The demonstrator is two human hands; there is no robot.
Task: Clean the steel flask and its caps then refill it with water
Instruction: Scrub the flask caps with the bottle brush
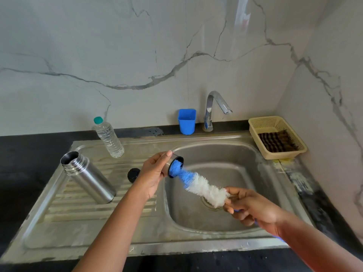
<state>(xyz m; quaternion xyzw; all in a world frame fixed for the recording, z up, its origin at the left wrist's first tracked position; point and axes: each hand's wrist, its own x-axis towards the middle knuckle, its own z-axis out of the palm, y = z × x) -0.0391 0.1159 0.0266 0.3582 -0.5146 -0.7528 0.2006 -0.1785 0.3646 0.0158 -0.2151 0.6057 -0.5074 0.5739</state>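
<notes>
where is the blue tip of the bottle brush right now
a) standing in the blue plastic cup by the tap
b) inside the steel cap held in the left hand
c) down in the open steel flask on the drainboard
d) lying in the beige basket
b: the blue-and-white bristled bottle brush, gripped by the right hand, has its blue tip inside the round steel cap that the left hand holds over the steel sink.

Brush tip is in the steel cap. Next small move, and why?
Probably twist the brush inside the steel cap: the left hand holds the cap over the sink, the right hand grips the handle, and only the blue tip is in.
</notes>
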